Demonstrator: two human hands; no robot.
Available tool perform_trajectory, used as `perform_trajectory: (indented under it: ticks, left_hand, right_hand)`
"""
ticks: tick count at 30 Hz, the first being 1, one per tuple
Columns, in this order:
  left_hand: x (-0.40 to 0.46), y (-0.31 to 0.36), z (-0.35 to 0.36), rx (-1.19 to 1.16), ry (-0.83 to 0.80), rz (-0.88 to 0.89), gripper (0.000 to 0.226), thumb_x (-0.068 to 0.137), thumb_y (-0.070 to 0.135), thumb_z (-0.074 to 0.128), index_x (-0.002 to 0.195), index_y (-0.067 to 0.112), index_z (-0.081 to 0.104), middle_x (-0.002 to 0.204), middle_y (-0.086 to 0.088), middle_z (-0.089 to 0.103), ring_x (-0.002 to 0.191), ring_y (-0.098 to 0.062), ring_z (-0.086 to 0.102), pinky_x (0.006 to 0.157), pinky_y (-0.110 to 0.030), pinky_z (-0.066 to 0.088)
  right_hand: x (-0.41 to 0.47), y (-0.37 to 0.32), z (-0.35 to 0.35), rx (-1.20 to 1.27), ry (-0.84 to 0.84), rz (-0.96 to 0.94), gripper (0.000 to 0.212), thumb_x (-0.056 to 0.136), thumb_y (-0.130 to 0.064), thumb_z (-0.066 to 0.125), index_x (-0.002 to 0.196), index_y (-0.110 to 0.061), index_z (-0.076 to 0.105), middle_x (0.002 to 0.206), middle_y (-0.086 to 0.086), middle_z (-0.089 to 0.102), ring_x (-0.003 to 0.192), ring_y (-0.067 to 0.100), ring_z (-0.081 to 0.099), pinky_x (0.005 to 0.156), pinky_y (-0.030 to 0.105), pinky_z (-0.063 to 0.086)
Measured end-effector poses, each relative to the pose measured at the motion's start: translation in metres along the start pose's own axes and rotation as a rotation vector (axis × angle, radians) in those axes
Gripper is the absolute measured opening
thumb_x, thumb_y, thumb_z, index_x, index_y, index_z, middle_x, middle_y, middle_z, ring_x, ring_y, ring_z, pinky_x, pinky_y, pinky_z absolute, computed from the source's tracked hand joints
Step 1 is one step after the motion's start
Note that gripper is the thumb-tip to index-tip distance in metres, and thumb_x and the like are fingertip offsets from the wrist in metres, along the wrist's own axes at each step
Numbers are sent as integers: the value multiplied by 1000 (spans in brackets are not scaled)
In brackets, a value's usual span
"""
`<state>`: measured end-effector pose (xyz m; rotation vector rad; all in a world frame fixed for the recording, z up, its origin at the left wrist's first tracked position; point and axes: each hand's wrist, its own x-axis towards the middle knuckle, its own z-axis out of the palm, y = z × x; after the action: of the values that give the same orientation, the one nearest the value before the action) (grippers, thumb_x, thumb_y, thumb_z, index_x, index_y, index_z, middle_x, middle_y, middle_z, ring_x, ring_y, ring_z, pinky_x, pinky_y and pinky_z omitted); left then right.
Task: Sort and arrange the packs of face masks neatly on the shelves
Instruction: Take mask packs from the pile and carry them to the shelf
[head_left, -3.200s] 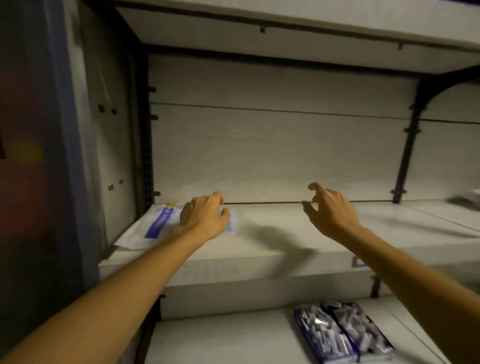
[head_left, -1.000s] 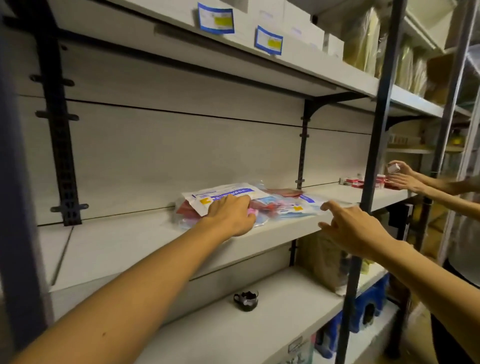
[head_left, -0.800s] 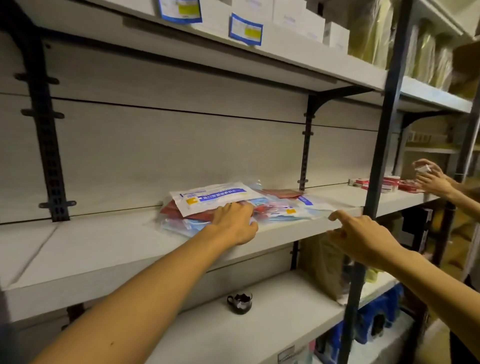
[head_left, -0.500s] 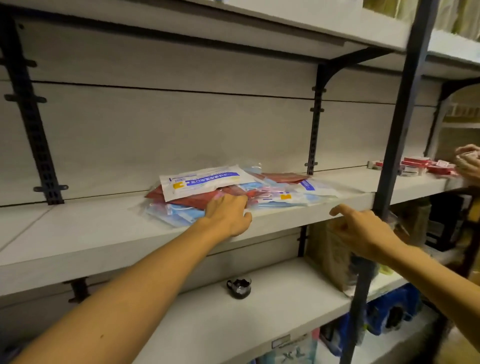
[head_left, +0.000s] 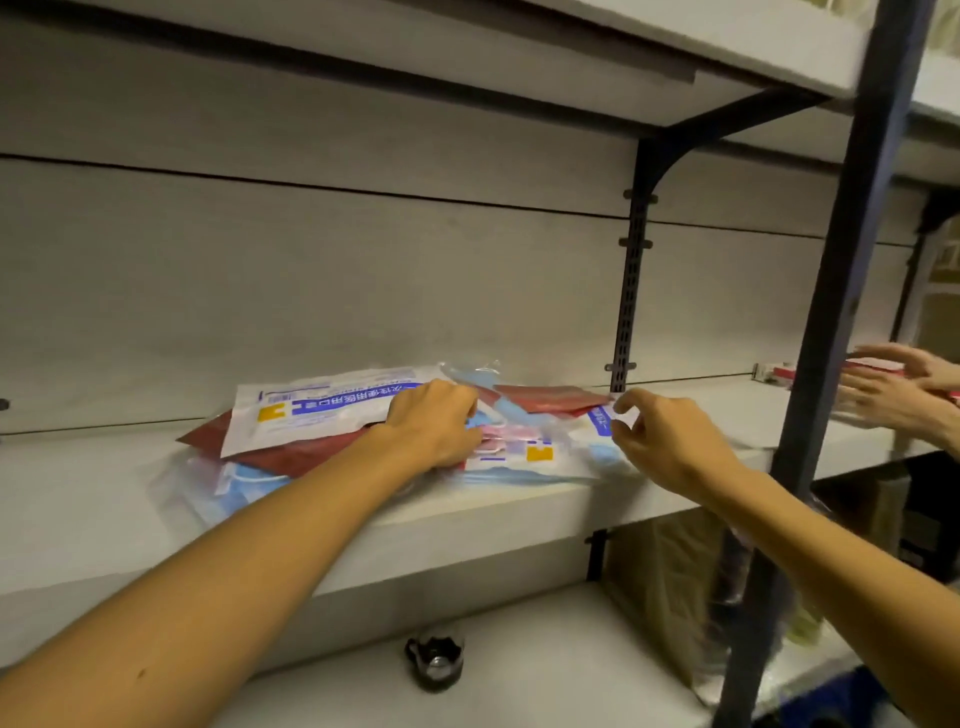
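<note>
- A loose heap of face mask packs (head_left: 395, 441) is seen on the middle shelf (head_left: 78, 519), near its front edge, just left of the slotted wall bracket (head_left: 623, 312); the packs overlap at odd angles, so sorting is judged barely begun.
- On top lies a white pack with blue print (head_left: 322, 410), over dark red packs (head_left: 291, 452) and clear packs of blue masks (head_left: 234, 483).
- The left hand (head_left: 434, 423) is laid on the middle of the heap with fingers curled into the packs; a hold on one pack is likely, probably to steady or lift it.
- The right hand (head_left: 670, 441) is held at the heap's right end, thumb and forefinger pinching what looks like a clear wrapper edge, though this cannot be told for certain.
- Compared with half a second earlier, the right hand has been brought from the shelf's front edge up to the packs, and the left has been pushed further in.
- On the lower shelf (head_left: 519, 649) a small dark cup-like object (head_left: 434, 657) stands; another person's hands (head_left: 904, 389) are blurred at the far right.
</note>
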<state>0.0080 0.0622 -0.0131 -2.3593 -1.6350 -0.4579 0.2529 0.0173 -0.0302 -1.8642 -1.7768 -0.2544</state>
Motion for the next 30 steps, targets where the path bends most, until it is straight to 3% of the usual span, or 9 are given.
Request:
perform_trajectory:
  ticks: [6,8,13,17,21,25,30]
  left_hand:
    - [26,-4,10,70,-56,20,36,85,51,56,102,20,63,110,-1,62,100,-26,57,75,-33,43]
    - [31,-4,6,91,-93,21,35,84,51,56,99,21,65,109,0,63,97,-26,57,73,-32,43]
    - [38,8,-3,85,-119,-37,25,86,35,54,102,21,67,107,-3,64,97,-28,58,79,-35,47]
    - [40,18,-2,115,-82,-51,16,85,18,53,94,19,66,104,-4,64,94,-27,58,70,-32,39]
    - [42,26,5,46,-53,-98,22,84,15,51,94,24,68,107,-1,67,98,-26,60,73,-29,42]
    - [41,37,12,-105,-86,-171,29,82,12,50,94,28,71,106,4,68,99,-21,60,83,-31,50]
    - [31,59,13,-284,-65,-184,35,78,0,48,81,22,76,80,7,67,65,-6,56,75,-25,51]
  right_hand:
    - [52,12,21,-56,-19,-52,31,89,-27,58,120,-19,58,109,10,67,92,31,62,70,34,50]
    - [67,13,30,-73,-50,-76,33,89,-28,58,121,-20,58,113,10,67,95,31,62,75,36,52]
    - [99,12,43,-134,-140,-148,38,90,-42,59,120,-18,60,113,9,66,101,30,61,82,36,51]
    - [113,20,54,-255,-211,-207,45,90,-57,49,109,-17,60,108,10,65,96,32,63,71,31,45]
    - [126,28,56,-255,-278,-252,38,93,-46,48,115,-17,59,107,7,63,95,27,60,70,29,42]
    - [133,39,66,-211,-230,-314,29,91,-30,50,114,-15,59,110,10,64,97,31,62,71,33,44]
    - [136,51,69,-200,-144,-396,23,90,-22,53,106,-11,65,98,11,66,88,33,64,65,34,46]
